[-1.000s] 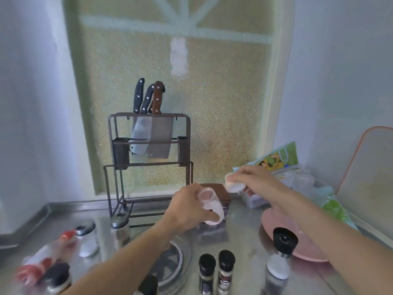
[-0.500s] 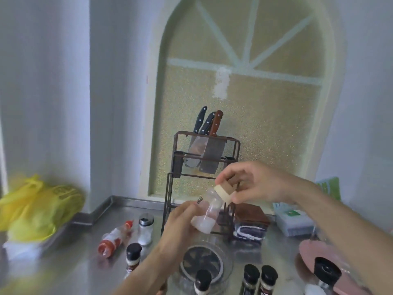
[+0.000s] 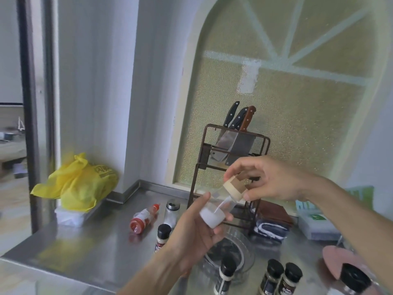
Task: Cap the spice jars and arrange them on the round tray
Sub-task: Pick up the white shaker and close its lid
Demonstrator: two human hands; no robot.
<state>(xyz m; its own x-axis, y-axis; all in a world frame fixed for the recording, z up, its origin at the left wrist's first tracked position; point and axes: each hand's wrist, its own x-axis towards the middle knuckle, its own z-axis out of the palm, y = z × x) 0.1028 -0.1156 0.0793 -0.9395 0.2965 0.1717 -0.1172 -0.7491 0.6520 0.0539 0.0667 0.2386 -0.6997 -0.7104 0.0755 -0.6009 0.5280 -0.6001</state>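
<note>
My left hand (image 3: 192, 235) holds a clear spice jar (image 3: 213, 212) with white powder, tilted so its mouth points up and right. My right hand (image 3: 270, 179) grips a tan wooden cap (image 3: 232, 188) that sits on the jar's mouth. Below, a clear round glass tray (image 3: 247, 254) rests on the steel counter. Several black-capped jars stand around it: one (image 3: 162, 235) to the left, one (image 3: 225, 272) at the tray's front, two (image 3: 280, 277) to the right. A silver-topped shaker (image 3: 171, 213) stands behind, beside a red-capped bottle (image 3: 143, 218) lying on its side.
A brown knife rack (image 3: 234, 150) with cleavers stands behind my hands. A yellow bag (image 3: 78, 184) lies at the counter's left end. A pink plate (image 3: 338, 260) and a black-topped grinder (image 3: 354, 277) are at the lower right, folded cloths (image 3: 272, 222) behind.
The view has swung up and left. My right hand brought the wooden cap from apart onto the jar's mouth, and both hands rose with the jar.
</note>
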